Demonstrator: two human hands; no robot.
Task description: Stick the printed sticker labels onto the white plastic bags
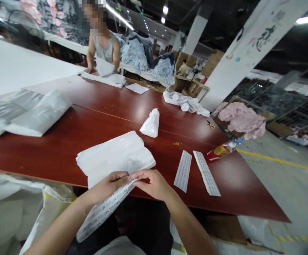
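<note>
A glossy red-brown table [103, 120] fills much of this workshop, with a slanting pillar [239, 53] beyond and a person [104, 46] working at the far side. The sheet [106, 209] hangs over the near edge, in front of the white stack [113, 152]; its long axis slants from low on the left up to the right, printed rows running along it. The left hand [116, 184] pinches it near its upper right corner, fingers curled. The right hand [152, 182], thumb and forefinger nearly closed, grips that corner, touching the left fingertips.
</note>
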